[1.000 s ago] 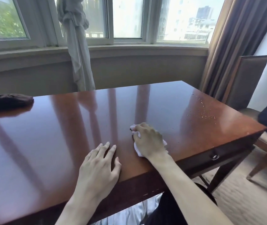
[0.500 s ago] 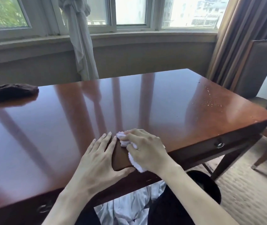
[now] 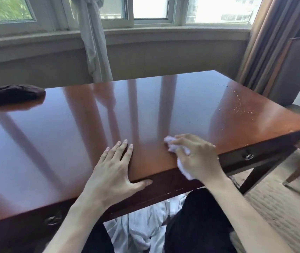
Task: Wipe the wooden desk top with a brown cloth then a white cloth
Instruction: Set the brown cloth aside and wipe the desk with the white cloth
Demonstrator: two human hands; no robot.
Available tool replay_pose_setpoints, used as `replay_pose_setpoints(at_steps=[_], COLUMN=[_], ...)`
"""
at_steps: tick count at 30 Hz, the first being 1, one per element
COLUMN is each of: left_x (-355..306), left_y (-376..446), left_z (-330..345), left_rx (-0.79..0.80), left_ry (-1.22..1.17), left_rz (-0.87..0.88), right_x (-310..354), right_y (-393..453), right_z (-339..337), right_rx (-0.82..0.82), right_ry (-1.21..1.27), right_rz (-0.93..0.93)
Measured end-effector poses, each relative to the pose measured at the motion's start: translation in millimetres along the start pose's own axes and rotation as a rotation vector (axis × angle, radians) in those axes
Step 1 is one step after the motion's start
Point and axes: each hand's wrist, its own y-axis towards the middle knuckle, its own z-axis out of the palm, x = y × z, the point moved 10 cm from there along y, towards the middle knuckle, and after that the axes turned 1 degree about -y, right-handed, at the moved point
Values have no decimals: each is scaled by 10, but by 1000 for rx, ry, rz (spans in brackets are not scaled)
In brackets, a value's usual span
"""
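While pressed to the near edge of the wooden surface [image 3: 145, 114], right hand [image 3: 198, 157] bunched over the white cloth [image 3: 171, 147], fingers curled round it so the grip holds a crumpled wad; cloth peeking out past the fingertips toward the surface's middle and again below the palm at the surface's front edge. Left hand [image 3: 112, 172] laid flat just beside, apart from the cloth, fingers straight and spread on the wood, thumb hooked along the front edge; grip wide, holding nothing. Brown cloth [image 3: 14, 94] folded in a dark heap at the far left corner, well apart from both hands. Pale specks [image 3: 240, 106] scattered near the far right corner. Glossy top mirroring the window [image 3: 151, 10] frames as long stripes. Drawer pull [image 3: 248, 157] on the front right. Grey curtain [image 3: 94, 42] hanging behind the far edge, brown drapes [image 3: 273, 39] at right, chair [image 3: 298, 73] beside the right end. White fabric [image 3: 145, 229] bunched below the surface between dark-trousered legs.
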Motion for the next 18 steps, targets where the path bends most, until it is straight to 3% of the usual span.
replay_pose_setpoints(at_steps=[2, 3, 6, 8, 13, 15, 18], left_x=[-14, -13, -3, 1, -4, 3, 0], left_y=[-3, -9, -20, -20, -4, -16, -10], left_z=[-1, 3, -1, 2, 6, 16, 12], left_rx=[-5, -4, -10, -1, 14, 25, 32], left_ry=[3, -1, -34, -31, -19, -23, -53], left_rz=[2, -2, -15, -15, -22, -32, -27], right_x=[-250, -162, 488, 572, -440, -101, 273], right_y=[82, 63, -163, -230, 300, 271, -1], right_z=[-57, -18, 201, 190, 82, 202, 276], right_rx=[-49, -57, 23, 103, 100, 126, 243], right_ry=[-97, -142, -11, 78, -188, -214, 22], right_rz=[196, 210, -17, -136, 310, 179, -63])
